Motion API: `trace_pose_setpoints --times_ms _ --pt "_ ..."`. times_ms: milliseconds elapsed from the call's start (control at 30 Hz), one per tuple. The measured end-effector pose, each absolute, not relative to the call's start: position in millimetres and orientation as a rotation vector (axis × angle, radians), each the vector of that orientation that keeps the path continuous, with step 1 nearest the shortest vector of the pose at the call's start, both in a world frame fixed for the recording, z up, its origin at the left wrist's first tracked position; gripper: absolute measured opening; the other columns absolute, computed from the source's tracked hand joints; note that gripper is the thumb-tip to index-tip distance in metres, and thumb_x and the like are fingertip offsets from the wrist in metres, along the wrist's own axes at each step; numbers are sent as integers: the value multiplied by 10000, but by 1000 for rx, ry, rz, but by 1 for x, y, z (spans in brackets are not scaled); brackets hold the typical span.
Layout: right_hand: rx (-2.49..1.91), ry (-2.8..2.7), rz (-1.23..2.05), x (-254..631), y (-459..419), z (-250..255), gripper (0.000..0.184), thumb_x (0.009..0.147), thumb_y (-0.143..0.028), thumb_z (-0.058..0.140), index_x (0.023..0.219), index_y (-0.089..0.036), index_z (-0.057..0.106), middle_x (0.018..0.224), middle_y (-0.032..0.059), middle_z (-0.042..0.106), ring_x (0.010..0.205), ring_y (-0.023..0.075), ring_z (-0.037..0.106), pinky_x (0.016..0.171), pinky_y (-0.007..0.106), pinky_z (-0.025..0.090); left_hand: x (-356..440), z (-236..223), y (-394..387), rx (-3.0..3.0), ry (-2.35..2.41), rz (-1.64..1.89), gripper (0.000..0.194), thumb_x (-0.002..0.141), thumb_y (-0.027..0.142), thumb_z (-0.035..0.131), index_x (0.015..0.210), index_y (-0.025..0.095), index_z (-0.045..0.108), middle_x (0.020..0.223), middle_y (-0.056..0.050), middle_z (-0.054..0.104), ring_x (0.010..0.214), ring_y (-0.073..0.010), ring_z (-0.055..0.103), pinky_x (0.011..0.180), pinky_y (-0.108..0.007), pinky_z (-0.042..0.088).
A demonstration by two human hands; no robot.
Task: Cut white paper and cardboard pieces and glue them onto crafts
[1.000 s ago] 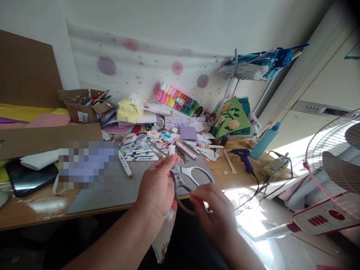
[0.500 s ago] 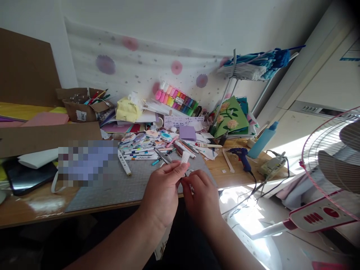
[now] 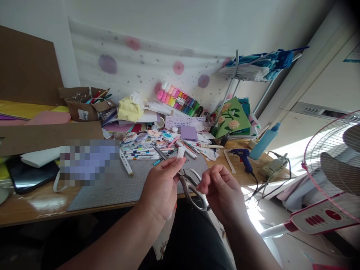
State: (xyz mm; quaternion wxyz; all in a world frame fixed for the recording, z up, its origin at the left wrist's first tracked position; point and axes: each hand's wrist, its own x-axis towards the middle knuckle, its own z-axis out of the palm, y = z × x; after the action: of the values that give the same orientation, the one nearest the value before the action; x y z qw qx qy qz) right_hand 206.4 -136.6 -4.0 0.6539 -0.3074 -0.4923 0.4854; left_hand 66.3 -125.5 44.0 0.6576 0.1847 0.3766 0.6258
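Observation:
My left hand (image 3: pixel 162 185) is closed, with a short white textured strip (image 3: pixel 181 152) pinched upright between thumb and forefinger. Below this hand hangs a long pale piece (image 3: pixel 163 236) with brown marks; whether it joins the strip is hidden. My right hand (image 3: pixel 225 191) is raised a little to the right, fingers curled and thumb against the forefinger. Anything in that pinch is too small to make out. Between the hands lies a pair of metal scissors (image 3: pixel 190 187), handles at the table's front edge and blades pointing away on the grey cutting mat (image 3: pixel 109 193).
Markers (image 3: pixel 143 153) and paper cutouts (image 3: pixel 153 134) crowd the mat's far side. A blue glue gun (image 3: pixel 243 159), a blue bottle (image 3: pixel 264 141) and a power strip (image 3: pixel 274 165) stand right. A fan (image 3: pixel 332 161) is at far right, a dark tablet (image 3: pixel 30 174) at left.
My right hand has moved away from the left, to the right and slightly up, uncovering the scissors' handles. My left hand still pinches the strip, which sits slightly further left and up.

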Motion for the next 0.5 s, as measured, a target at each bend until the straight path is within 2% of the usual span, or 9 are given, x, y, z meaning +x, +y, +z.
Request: trace_pose_setpoints --times_ms 67,100,200,300,400,500 --pt "-849 -1180 1023 204 -136 -5 154 877 -334 553 800 -231 466 525 -81 479 397 93 430 446 231 423 67 44 -125 418 839 1414 123 587 171 822 669 131 740 749 -39 713 764 -124 605 655 -222 417" --pt "-937 -1235 953 202 -136 -6 139 868 -318 561 794 -224 491 527 -75 482 410 94 427 435 219 396 67 43 -125 414 830 1420 132 575 171 828 664 131 739 745 -41 713 768 -126 606 660 -221 418" --pt "-1139 -1541 614 194 -136 -8 57 802 -224 617 857 -208 610 669 -19 567 578 135 546 544 248 444 69 42 -125 402 798 1444 178 536 166 845 673 122 739 726 -43 706 750 -131 605 660 -224 430" --pt "-1235 -1844 144 185 -137 -9 192 760 -133 598 926 -206 659 808 35 608 705 182 600 627 283 469 70 40 -125 418 770 1445 195 532 178 850 677 118 734 680 -28 680 683 -119 584 634 -228 438" --pt "-1299 -1921 -182 178 -137 -11 149 797 -118 537 808 -186 669 762 56 613 630 185 582 552 283 431 71 38 -125 452 754 1429 171 554 190 842 666 123 731 641 -9 647 632 -101 557 596 -218 424" --pt "-1307 -1966 -400 175 -137 -13 229 850 -119 497 684 -188 640 655 41 575 558 171 531 487 276 362 72 37 -126 468 777 1421 162 561 191 838 662 124 730 633 0 630 612 -87 536 578 -208 409"
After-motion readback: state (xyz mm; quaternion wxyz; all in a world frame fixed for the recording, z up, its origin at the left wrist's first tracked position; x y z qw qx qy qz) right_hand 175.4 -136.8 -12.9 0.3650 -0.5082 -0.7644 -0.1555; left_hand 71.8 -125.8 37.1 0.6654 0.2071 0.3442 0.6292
